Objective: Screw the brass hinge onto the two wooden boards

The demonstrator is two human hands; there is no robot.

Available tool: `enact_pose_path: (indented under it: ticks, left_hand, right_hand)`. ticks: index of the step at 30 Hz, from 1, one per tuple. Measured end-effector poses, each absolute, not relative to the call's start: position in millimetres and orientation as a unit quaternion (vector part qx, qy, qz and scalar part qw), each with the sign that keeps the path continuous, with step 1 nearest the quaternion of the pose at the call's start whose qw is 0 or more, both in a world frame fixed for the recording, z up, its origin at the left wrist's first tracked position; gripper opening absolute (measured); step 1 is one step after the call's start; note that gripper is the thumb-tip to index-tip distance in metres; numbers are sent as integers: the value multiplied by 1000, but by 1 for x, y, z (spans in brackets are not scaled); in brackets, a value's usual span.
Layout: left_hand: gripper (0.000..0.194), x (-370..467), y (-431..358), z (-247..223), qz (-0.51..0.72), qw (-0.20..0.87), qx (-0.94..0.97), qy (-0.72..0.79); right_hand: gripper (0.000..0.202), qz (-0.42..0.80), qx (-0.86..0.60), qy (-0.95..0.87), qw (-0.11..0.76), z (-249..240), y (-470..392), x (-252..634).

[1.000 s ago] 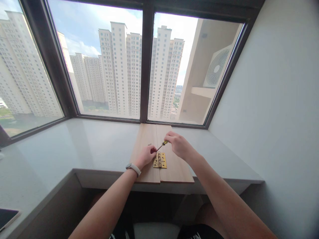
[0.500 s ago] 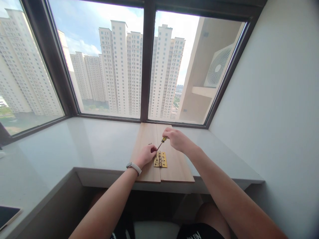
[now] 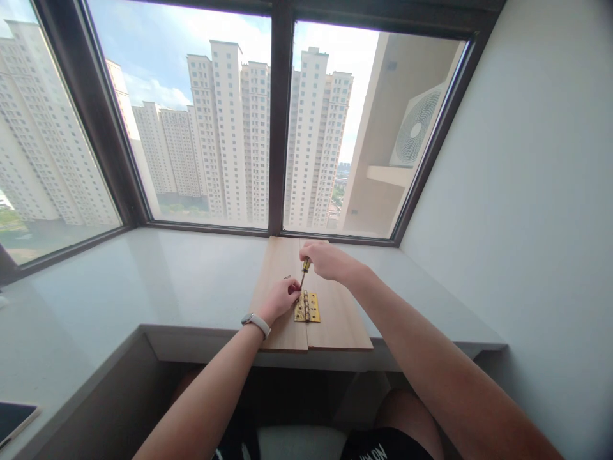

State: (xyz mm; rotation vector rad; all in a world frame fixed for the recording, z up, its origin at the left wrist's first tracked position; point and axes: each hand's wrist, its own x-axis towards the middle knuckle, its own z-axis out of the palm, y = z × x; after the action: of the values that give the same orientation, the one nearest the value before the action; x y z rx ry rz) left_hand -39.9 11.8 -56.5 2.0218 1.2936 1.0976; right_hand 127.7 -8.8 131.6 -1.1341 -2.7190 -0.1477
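Note:
A brass hinge (image 3: 313,308) lies open across the seam between two light wooden boards (image 3: 335,332). My right hand (image 3: 323,259) is closed on the yellow handle of a screwdriver (image 3: 306,264), whose shaft points down, nearly upright, to the hinge's upper left corner. At that corner my left hand (image 3: 283,297) has its fingers pinched together beside the screwdriver's tip. What these fingers hold, if anything, is too small to make out. A small dark object (image 3: 287,277) lies on the left board just beyond my left hand.
The boards rest on a white sill (image 3: 191,281) and stick out past its front edge. Behind them stands a dark window frame (image 3: 276,128). A white wall (image 3: 536,191) rises at the right. A dark flat device (image 3: 14,418) lies at the lower left.
My right hand has moved left, bringing the screwdriver from a clear slant to nearly upright. My left hand stays at the hinge's upper left corner. The view has shifted slightly.

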Motion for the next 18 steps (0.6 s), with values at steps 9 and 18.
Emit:
enact_pose_path:
  ticks: [9,18]
  left_hand:
    - [12,-40,13,-58,404,257,742,468]
    - [18,-39,11,-56,410,288,729,467]
  right_hand:
    - [7,-54,-413,-903,103,125,8,122]
    - [14,-43,-451,-885,109,127,7,117]
